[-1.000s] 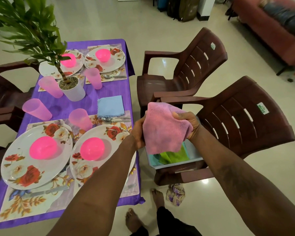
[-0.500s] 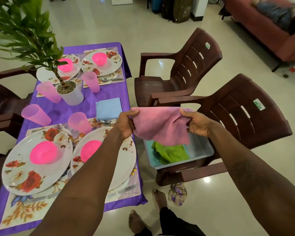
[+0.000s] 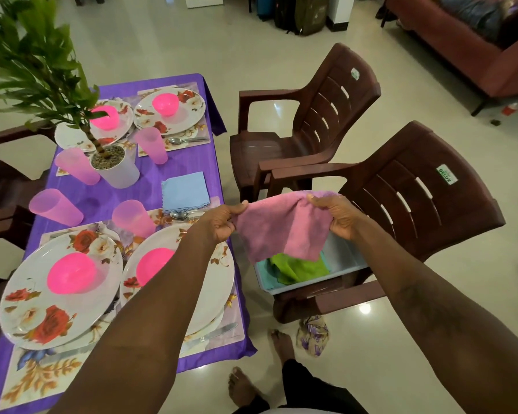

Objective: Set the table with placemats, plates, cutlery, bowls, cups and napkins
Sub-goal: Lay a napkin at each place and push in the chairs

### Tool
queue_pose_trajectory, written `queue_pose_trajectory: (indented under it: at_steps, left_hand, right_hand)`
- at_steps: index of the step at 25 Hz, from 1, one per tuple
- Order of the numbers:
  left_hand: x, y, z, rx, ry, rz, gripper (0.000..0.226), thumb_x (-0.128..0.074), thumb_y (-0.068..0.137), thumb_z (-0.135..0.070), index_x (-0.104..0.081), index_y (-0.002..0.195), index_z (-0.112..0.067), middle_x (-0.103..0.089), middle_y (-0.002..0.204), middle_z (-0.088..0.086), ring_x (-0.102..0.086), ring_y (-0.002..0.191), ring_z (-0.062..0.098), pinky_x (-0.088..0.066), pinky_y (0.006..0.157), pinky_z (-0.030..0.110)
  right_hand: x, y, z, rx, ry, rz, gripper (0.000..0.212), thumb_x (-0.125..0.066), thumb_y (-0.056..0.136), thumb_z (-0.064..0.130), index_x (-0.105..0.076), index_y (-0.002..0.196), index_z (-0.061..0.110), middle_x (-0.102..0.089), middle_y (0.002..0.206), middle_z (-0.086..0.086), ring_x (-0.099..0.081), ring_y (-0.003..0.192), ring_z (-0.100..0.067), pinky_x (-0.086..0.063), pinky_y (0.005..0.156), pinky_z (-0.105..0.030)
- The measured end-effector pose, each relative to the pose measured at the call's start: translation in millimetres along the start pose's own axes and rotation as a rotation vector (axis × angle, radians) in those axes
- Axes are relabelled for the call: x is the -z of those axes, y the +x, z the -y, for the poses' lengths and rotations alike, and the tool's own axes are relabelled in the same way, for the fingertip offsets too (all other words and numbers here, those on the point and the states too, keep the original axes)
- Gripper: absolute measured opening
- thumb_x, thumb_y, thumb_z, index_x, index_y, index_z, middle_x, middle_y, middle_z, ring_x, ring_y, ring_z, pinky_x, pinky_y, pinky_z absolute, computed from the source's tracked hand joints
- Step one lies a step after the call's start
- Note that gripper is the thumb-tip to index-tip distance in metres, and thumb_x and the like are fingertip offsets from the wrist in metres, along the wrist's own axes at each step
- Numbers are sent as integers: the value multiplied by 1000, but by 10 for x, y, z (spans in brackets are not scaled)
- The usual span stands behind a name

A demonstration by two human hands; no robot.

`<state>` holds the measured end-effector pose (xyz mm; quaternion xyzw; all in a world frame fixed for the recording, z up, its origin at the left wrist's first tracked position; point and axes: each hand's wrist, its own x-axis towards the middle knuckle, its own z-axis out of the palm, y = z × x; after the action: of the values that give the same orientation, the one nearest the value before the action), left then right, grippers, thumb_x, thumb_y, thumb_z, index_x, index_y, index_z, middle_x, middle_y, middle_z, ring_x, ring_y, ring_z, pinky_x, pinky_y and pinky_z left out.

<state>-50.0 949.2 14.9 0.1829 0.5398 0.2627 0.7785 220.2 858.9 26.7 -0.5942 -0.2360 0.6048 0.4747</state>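
A pink napkin (image 3: 281, 227) hangs spread between my hands, over the gap between table and chair. My left hand (image 3: 222, 221) pinches its left top corner and my right hand (image 3: 340, 215) pinches the right one. Below it a pale grey tray (image 3: 346, 258) on the near chair holds a green napkin (image 3: 299, 268) and a teal one (image 3: 265, 276). A folded blue napkin (image 3: 184, 191) lies on the purple tablecloth (image 3: 150, 180). Floral plates (image 3: 27, 306) with pink bowls (image 3: 71, 273), pink cups (image 3: 56, 207), placemats and cutlery stand on the table.
A potted plant (image 3: 114, 167) stands mid-table. Two brown plastic chairs (image 3: 407, 189) sit right of the table, the far one (image 3: 326, 115) with a bare seat. A crumpled wrapper (image 3: 311, 334) lies on the floor by my bare feet. A sofa (image 3: 476, 46) is at the back right.
The pink napkin, bunched between my hands a second ago, is now opened out flat; my hands have moved apart and slightly lower.
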Motion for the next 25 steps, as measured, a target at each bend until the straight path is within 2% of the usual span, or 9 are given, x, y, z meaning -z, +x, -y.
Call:
queue_pose_trajectory:
  at_steps: [4, 7, 10, 12, 14, 16, 20, 22, 25]
  left_hand:
    - [67, -10, -57, 100, 149, -68, 25, -69, 90, 7, -65, 115, 8, -67, 102, 17, -67, 96, 26, -63, 69, 32]
    - [25, -18, -63, 117, 146, -92, 9, -68, 93, 5, -67, 101, 8, -68, 98, 17, -66, 94, 26, -60, 75, 33]
    - [-45, 51, -18, 102, 72, -86, 6, -69, 94, 1, -68, 99, 5, -70, 98, 17, -67, 92, 24, -59, 89, 37]
    - [-49, 114, 14, 78, 168, -113, 12, -66, 98, -6, -68, 106, 3, -69, 97, 14, -65, 90, 23, -58, 95, 40]
    - [-54, 134, 33, 78, 327, -155, 24, -63, 102, -20, -67, 117, -2, -70, 98, 11, -66, 91, 22, -60, 82, 40]
    - [-39, 106, -10, 55, 407, -138, 24, -64, 101, -26, -69, 116, -7, -72, 106, 12, -67, 96, 26, -58, 69, 40]
    - [18, 135, -150, -58, 422, -56, 35, -75, 88, -6, -70, 123, -9, -69, 123, 15, -65, 112, 35, -61, 85, 44]
    - [15, 133, -185, -57, 467, -101, 39, -72, 88, 2, -68, 126, -5, -67, 124, 16, -63, 113, 36, -59, 92, 46]
    - [20, 105, -255, -204, 506, -34, 29, -64, 90, 8, -72, 116, -3, -71, 110, 15, -67, 106, 32, -62, 82, 39]
  right_hand:
    - [195, 135, -95, -68, -31, -206, 13, -66, 98, 10, -74, 105, 3, -76, 101, -16, -68, 88, -23, -57, 79, -38]
    - [264, 147, -108, -144, -30, -221, 8, -68, 97, 12, -74, 96, 6, -75, 92, -13, -69, 78, -20, -60, 63, -33]
    - [254, 122, -90, -173, 32, -163, 8, -67, 97, 9, -73, 92, 6, -76, 83, -10, -71, 75, -19, -61, 64, -32]
    - [262, 126, -89, -173, 80, -103, 10, -64, 98, 6, -73, 95, 5, -77, 85, -10, -72, 78, -19, -63, 66, -30]
    - [286, 147, -87, -188, 90, -67, 12, -62, 99, 5, -75, 97, 5, -78, 89, -12, -73, 80, -19, -63, 68, -31]
    - [311, 196, -98, -212, 78, -65, 14, -62, 98, 4, -75, 103, 3, -78, 98, -15, -73, 89, -23, -63, 79, -36]
    - [366, 286, -126, -260, 48, -155, 32, -72, 89, 4, -70, 121, 0, -75, 111, -19, -69, 107, -32, -59, 89, -43]
    - [345, 272, -105, -248, 39, -142, 38, -74, 87, 2, -68, 125, 1, -75, 113, -20, -68, 113, -34, -58, 93, -45]
    - [341, 254, -29, -88, 74, -61, 33, -69, 87, -2, -68, 120, 4, -73, 116, -17, -69, 107, -29, -58, 91, -44]
